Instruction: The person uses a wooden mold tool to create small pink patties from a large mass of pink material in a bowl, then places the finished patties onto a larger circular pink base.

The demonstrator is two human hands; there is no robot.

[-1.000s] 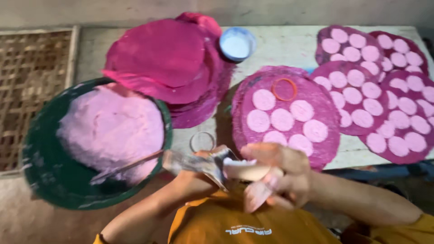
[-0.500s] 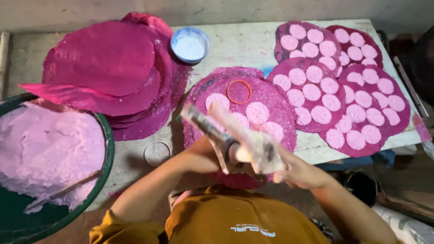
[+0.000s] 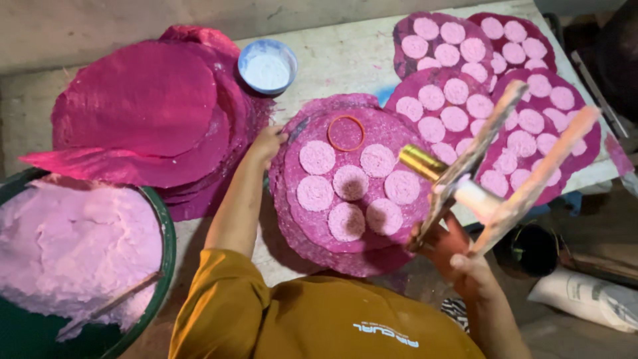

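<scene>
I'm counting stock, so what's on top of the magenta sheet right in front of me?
Seven pale pink discs and an orange ring lie on the magenta sheet. More sheets lie beneath; their surfaces are covered.

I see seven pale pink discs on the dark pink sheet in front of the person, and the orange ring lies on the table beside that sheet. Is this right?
Not quite. The orange ring lies on the dark pink sheet itself, near its far edge, not on the table beside it. The head view shows this. The seven pale pink discs on that sheet are right.
</scene>
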